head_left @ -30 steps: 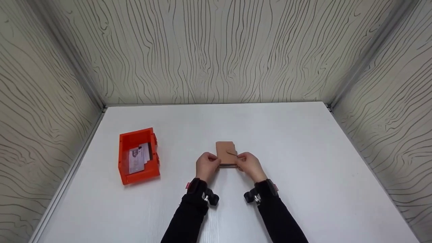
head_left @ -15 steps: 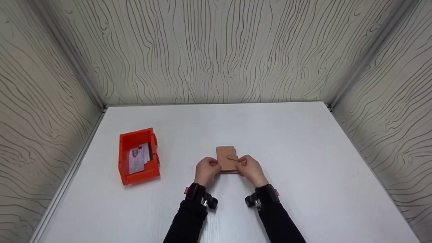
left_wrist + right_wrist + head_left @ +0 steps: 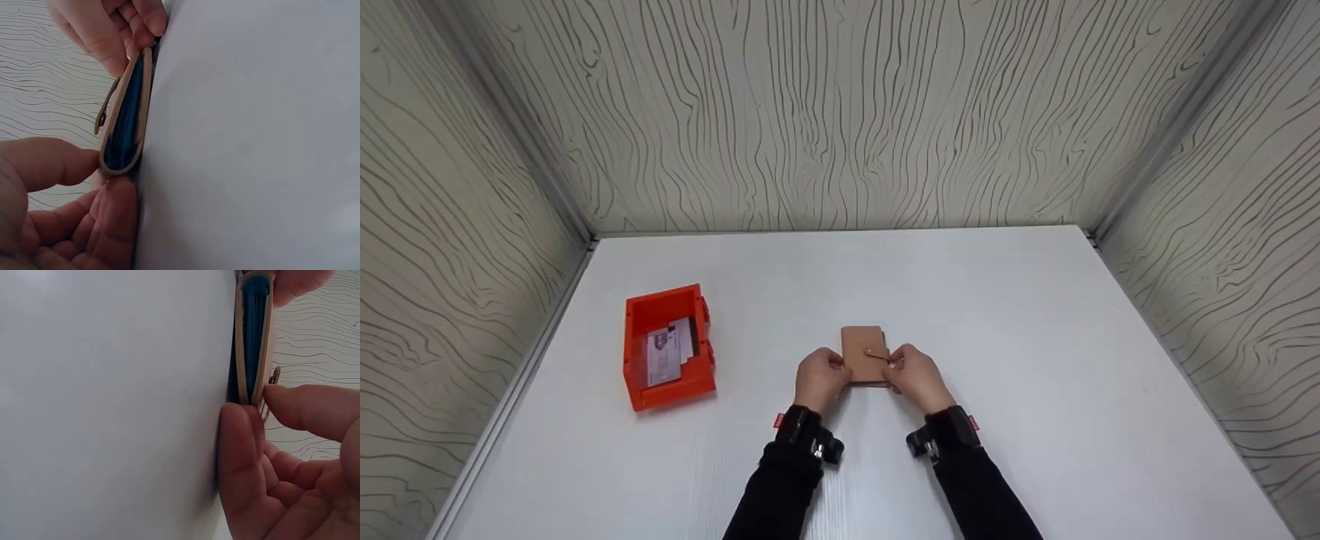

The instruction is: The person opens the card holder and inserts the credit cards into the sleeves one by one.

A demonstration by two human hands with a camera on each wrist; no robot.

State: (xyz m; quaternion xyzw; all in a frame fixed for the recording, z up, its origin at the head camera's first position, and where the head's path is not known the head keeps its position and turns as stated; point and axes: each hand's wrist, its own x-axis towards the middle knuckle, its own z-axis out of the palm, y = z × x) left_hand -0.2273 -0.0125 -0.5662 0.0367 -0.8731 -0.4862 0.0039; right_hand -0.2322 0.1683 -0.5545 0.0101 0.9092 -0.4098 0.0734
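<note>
A tan card holder (image 3: 862,343) with a thin snap strap (image 3: 876,354) lies closed on the white table, around the middle. Teal-blue sleeves (image 3: 126,121) show between its covers in the left wrist view. My left hand (image 3: 817,380) pinches its rounded spine side, thumb against the upper cover and fingers low by the table. On the opposite edge, near the strap, my right hand (image 3: 917,379) pinches the covers between thumb (image 3: 304,408) and index finger. The strap slants over the upper cover toward the right hand; whether its snap is fastened I cannot tell.
Off to the left stands an orange-red open bin (image 3: 675,394) with several cards (image 3: 664,358) in it. The white tabletop (image 3: 1035,360) is bounded by wood-grain patterned panels (image 3: 840,112) at the back and sides.
Both hands have drawn the card holder a little toward the person, and its covers look pressed flatter. Over the last half second there is hardly any movement. The bin stays put.
</note>
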